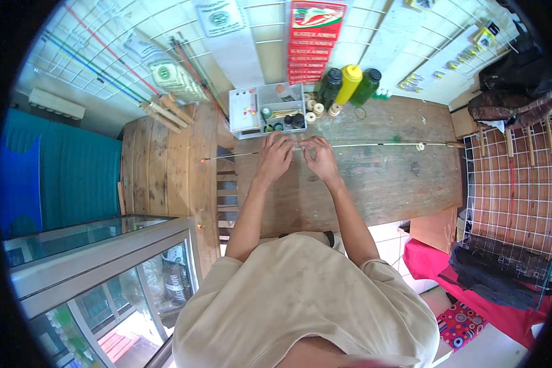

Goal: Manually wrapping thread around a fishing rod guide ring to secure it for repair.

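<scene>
A thin rod (374,145) lies across the wooden workbench (405,184), with an orange tip at the left, a pale wound ring toward the right and a brown handle at the far right end. My left hand (276,153) has its fingers curled on the rod near the middle. My right hand (316,153) pinches at the rod just beside it. What is between the fingertips is too small to make out. Just beyond my hands sits a grey compartment tray (248,126) with small bottles and beads.
Three bottles, yellow (348,84) and dark green, and several spools (318,108) stand at the back. Rods (165,113) lean against the wire wall grid at left. A glass cabinet (104,264) is at lower left; a wire rack (509,190) with rods is at right.
</scene>
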Demonstrator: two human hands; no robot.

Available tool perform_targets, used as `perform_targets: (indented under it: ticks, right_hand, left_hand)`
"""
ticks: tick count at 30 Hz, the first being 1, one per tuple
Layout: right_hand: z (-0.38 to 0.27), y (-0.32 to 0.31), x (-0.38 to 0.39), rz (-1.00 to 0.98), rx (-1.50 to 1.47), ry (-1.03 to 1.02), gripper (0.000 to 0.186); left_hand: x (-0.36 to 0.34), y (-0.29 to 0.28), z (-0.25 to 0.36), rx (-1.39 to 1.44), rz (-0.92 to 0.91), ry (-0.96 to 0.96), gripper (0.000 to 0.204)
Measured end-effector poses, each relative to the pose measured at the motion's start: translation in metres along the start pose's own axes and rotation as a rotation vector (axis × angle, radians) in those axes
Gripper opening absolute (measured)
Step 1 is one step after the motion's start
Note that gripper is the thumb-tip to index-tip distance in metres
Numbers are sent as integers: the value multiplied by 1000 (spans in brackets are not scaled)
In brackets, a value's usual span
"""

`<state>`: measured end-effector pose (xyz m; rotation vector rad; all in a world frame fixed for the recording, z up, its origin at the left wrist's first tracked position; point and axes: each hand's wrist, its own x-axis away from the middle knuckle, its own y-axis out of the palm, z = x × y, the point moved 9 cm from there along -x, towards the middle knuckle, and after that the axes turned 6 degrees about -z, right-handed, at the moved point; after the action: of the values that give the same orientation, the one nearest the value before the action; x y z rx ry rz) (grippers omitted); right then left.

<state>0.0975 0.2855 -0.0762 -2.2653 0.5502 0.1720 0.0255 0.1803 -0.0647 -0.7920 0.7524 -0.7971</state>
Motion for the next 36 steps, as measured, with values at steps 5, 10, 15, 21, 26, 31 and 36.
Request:
perform_targets:
  ticks: [5, 10, 15, 21, 26, 31, 36]
  right_hand:
    - [40, -47, 20, -17, 19, 77, 17]
    - [82, -105, 41, 40, 29, 57, 16]
    - [134, -157, 58, 63, 23, 78, 17]
    - [187, -206, 74, 20, 107, 119, 21]
    - [224, -234, 83, -46, 204, 189, 31]
    - [261, -246, 93, -90, 334, 295, 39]
    - [283, -257, 101, -128, 480, 392, 46]
  left_hand:
    - [-27, 33, 48, 31, -17, 2, 16]
    - [-52, 78, 98, 45, -35, -12, 16]
    - [-80, 128, 137, 77, -79, -57, 20]
    - [-114, 166, 182, 51, -70, -51, 26]
    - [-132, 196, 199, 1, -84, -55, 30]
    - [-134, 220, 195, -93, -188, -108, 24]
    - [-130, 219, 186, -100, -214, -133, 14]
